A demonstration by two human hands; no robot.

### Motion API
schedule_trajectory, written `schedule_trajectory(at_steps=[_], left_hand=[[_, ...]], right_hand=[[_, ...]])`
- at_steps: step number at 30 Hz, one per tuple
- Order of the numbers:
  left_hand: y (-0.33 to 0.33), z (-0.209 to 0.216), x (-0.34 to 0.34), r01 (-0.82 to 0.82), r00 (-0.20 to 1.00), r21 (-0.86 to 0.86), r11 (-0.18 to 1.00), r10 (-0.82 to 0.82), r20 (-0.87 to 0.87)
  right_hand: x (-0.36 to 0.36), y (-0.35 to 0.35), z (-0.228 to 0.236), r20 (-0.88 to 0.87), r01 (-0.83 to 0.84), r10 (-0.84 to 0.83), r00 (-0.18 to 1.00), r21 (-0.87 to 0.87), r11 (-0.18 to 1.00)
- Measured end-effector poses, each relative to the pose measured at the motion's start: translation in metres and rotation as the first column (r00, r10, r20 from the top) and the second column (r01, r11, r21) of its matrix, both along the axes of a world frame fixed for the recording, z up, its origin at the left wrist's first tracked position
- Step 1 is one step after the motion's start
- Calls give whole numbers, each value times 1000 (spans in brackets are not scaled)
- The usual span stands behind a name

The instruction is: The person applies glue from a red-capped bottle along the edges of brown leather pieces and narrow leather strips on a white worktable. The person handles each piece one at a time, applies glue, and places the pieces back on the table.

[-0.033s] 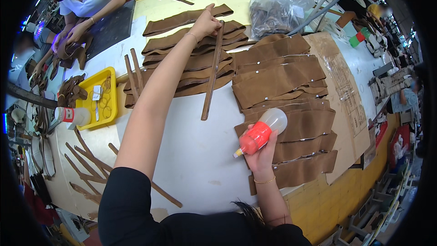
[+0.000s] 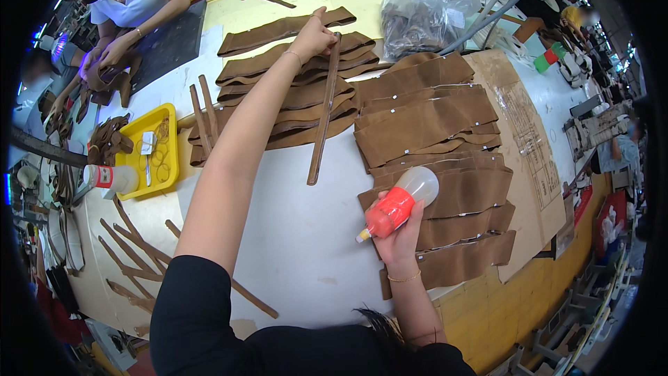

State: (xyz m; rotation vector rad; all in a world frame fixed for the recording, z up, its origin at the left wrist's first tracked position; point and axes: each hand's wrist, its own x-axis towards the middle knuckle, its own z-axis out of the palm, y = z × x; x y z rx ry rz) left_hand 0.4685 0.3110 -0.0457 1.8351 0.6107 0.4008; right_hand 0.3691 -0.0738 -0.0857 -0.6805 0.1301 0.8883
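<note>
white-topped worktable [image 2: 299, 237] I look down on remotely, narrow brown strips [image 2: 254, 297] strewn at its left, yellow plastic tray [image 2: 175, 141] beyond them, wide brown bands [image 2: 424, 127] in overlapping rows, tan cardboard sheet [image 2: 523, 141] under the right-hand rows

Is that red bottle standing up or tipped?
Tipped: the right hand holds the bottle slanted, its nozzle toward the picture's lower left, rounded end toward upper right.
</note>
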Motion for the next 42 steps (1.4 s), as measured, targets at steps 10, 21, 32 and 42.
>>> schedule_trajectory(at_steps=[10, 21, 32, 42], left_hand=[[21, -2, 10, -23, 992, 210, 977, 49, -119], [-10, 72, -123, -127, 984, 200, 972, 98, 147], [-81, 77, -494, -589, 781, 151, 794, 607, -148], [-240, -49, -477, 5, 803, 770, 638, 457, -383]], right_hand=[[5, 6, -4, 32, -11, 10, 999, 6, 1000], [3, 7, 2, 32, 33, -33, 999, 16, 999], [9, 5, -5, 123, -50, 50, 991, -4, 999], [13, 1, -12, 143, -100, 89, 986, 69, 993]])
